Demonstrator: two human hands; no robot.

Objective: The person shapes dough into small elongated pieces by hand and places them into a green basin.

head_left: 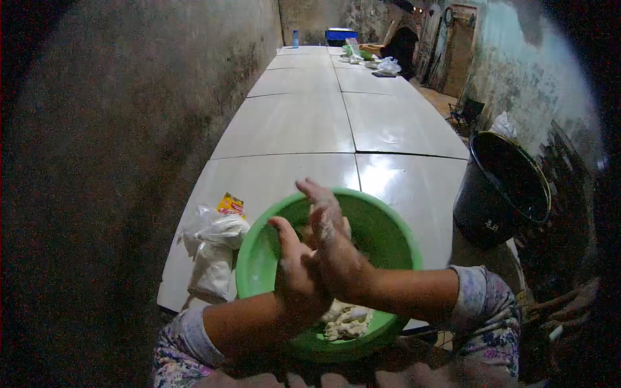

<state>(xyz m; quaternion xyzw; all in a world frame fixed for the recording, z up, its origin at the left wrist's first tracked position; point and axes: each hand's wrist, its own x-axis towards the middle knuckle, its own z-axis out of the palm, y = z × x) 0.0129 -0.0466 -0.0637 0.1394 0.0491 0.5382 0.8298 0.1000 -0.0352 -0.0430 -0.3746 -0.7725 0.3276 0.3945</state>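
Note:
A green basin point(404, 242) stands at the near end of the tiled table. Pale, lumpy dough point(349, 323) lies at the bottom of its near side. Above the basin my left hand point(297, 265) and my right hand point(333, 239) press against each other at the palms, crossing at the wrists. The right hand's fingers are stretched upward and coated with white flour or dough. On the left hand the thumb stands out straight, while its other fingers are partly hidden behind the right. Whether anything lies between the palms is hidden.
Left of the basin sit plastic bags of white powder point(213, 268) and a yellow-red packet point(231, 205). A black bucket point(488, 207) stands at right. Another person point(402, 48) is at the far end, near a green bowl, bags and a blue crate point(341, 35). A wall borders the left.

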